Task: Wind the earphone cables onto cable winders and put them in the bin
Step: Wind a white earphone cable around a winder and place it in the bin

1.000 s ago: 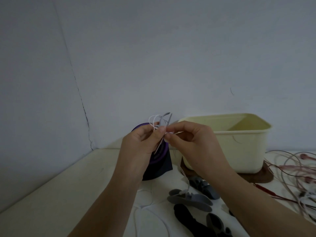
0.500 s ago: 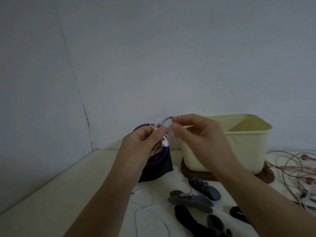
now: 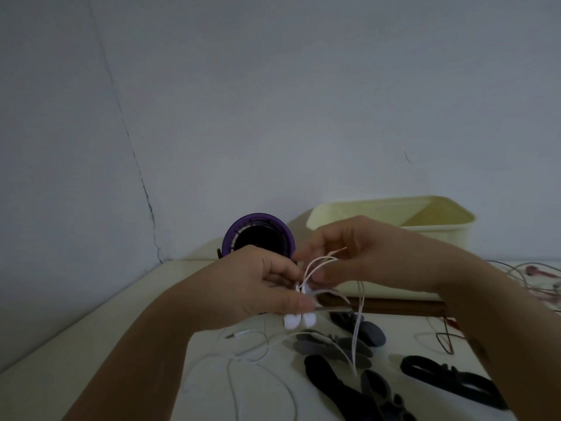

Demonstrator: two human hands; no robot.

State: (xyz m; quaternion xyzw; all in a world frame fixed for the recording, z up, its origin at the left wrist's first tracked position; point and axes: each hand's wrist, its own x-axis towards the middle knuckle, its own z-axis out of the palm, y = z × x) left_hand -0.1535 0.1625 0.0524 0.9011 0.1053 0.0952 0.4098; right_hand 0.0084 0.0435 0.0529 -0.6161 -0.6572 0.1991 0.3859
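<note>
Left hand (image 3: 261, 287) pinches the white earbuds (image 3: 299, 321) against a grey winder (image 3: 332, 308) as an anchor, right hand (image 3: 373, 256) pinches the cable (image 3: 357, 323) ready to wrap, in front of the bin (image 3: 391, 205).

Materials and finishes. Earphone cable (image 3: 356, 329): thin, smooth white plastic sheath. Earbuds (image 3: 299, 321): glossy white plastic. Bin (image 3: 449, 235): cream plastic, smooth, with a faint sheen. Board (image 3: 394, 306) under the bin: dark brown wood, smooth. Grey winders (image 3: 331, 347) and black winders (image 3: 449, 381): matt, whether rubber or plastic cannot be told. Purple ring (image 3: 258, 218): plastic, slightly glossy. Table (image 3: 91, 344): pale, smooth, matt top. Wall (image 3: 273, 101): matt painted plaster, with a fine crack.
</note>
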